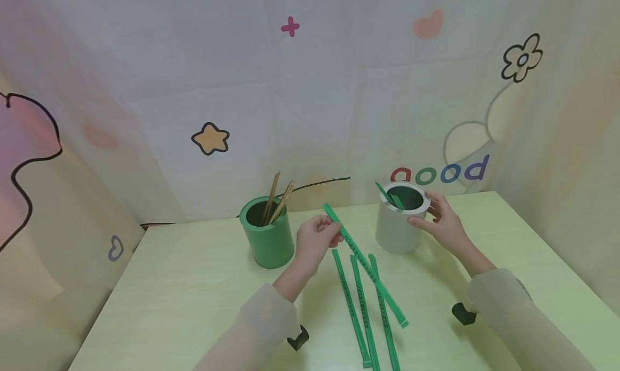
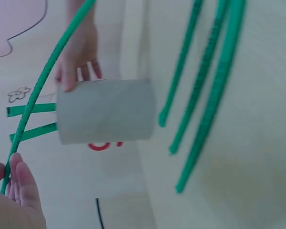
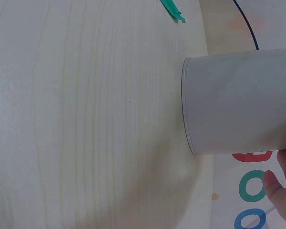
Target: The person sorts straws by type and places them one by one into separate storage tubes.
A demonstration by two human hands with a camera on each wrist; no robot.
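Observation:
My left hand [image 1: 317,239] pinches a long, slim green wrapped stick [image 1: 365,263] with dark printing near its upper end. The stick slants down to the right, above several similar green sticks [image 1: 350,306] lying side by side on the table. On the right, my right hand [image 1: 443,225] grips the white cup [image 1: 399,231] by its rim, thumb in front and fingers at the far side. Green sticks [image 1: 396,200] poke out of this cup's mouth. In the right wrist view the cup's base [image 3: 188,107] stands on the tabletop; only part of that hand shows there.
Left of my left hand stands a green cup [image 1: 271,247] holding several tan sticks [image 1: 281,204]. The pale wooden table [image 1: 184,295] meets a printed cloth backdrop [image 1: 315,118] at its back edge. Each sleeve has a black strap piece [image 1: 464,314] below it.

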